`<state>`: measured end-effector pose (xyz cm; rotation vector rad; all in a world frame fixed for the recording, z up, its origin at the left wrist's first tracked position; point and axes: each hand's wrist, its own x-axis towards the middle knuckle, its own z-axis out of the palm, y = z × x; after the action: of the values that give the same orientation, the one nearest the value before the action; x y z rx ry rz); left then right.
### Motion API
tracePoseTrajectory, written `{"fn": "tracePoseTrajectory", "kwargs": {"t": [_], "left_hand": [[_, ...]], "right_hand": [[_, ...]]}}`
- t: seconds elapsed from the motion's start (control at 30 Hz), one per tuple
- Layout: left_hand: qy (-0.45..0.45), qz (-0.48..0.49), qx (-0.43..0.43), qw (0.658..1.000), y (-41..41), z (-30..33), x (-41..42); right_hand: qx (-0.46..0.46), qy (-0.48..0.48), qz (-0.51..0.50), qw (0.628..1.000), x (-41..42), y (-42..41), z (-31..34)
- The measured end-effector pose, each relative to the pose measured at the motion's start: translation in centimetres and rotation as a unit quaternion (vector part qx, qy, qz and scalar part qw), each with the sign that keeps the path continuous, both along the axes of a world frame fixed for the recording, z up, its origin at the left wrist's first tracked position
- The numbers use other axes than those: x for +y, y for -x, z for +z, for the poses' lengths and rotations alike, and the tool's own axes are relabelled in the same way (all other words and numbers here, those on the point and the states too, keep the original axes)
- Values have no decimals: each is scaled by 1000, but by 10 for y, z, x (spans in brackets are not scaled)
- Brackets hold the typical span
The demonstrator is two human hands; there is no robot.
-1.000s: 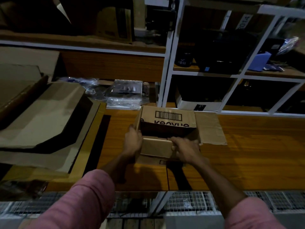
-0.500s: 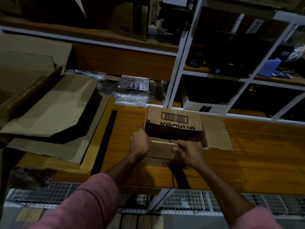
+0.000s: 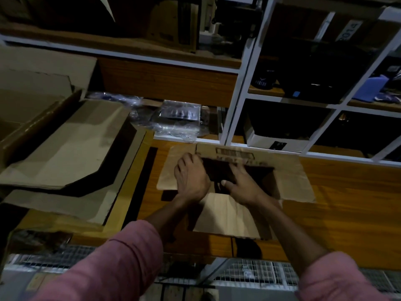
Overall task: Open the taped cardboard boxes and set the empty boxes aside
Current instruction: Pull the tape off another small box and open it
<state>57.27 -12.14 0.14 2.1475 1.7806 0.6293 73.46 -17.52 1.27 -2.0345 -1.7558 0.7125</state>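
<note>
A small brown cardboard box (image 3: 291, 181) stands on the wooden table (image 3: 351, 209) with its four flaps spread outward. The far flap carries a barcode, and the near flap lies flat toward me. The inside is dark, so I cannot see any contents. My left hand (image 3: 191, 179) sits on the box's left rim with the fingers curled over the edge. My right hand (image 3: 244, 184) is over the opening with the fingers spread and reaching inward; it is motion-blurred.
Opened cardboard boxes and flat sheets (image 3: 71, 148) are piled on the left. Clear plastic-wrapped packs (image 3: 178, 118) lie behind the box. White shelving (image 3: 238, 83) with dark items rises at the back and right. A wire mesh rack (image 3: 249, 272) runs below the table's front edge.
The near flap that both hands held has been folded down toward me, and the left flap now lies flat. My hands have moved from that flap up to the opening.
</note>
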Motion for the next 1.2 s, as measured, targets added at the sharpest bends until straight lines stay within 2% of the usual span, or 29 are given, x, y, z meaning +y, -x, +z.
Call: {"fn": "tracePoseTrajectory", "kwargs": {"t": [0.1,0.17,0.3,0.47,0.63,0.83,1.0,1.1,1.2], "left_hand": [[24,-2,49,998,-4,-2,6],[17,-29,99,995,-5,-3,18],[-13,-81,142,986,-15,-4,50],[62,-86,124,987,-25,-11,90],[52,-97,120,987,-27,-26,91],[30,-92,92,991,-23,-32,88],[46,-77,74,993,-20,-15,89],[-1,-85,72,994,-18,-6,79],[-69,-141,131,979,-14,-3,62]], "right_hand": [[-40,-124,12,991,21,-7,-5],[-78,-152,9,985,48,-16,-5],[-188,-152,-9,970,86,-34,-12],[-235,-154,5,960,117,-55,-18],[-261,-158,-18,952,133,-60,-23],[-248,-145,-65,955,148,-55,-20],[-215,-160,-28,963,142,-54,-14],[-171,-213,-14,962,128,-62,-13],[-106,-209,-4,972,104,-64,-15]]}}
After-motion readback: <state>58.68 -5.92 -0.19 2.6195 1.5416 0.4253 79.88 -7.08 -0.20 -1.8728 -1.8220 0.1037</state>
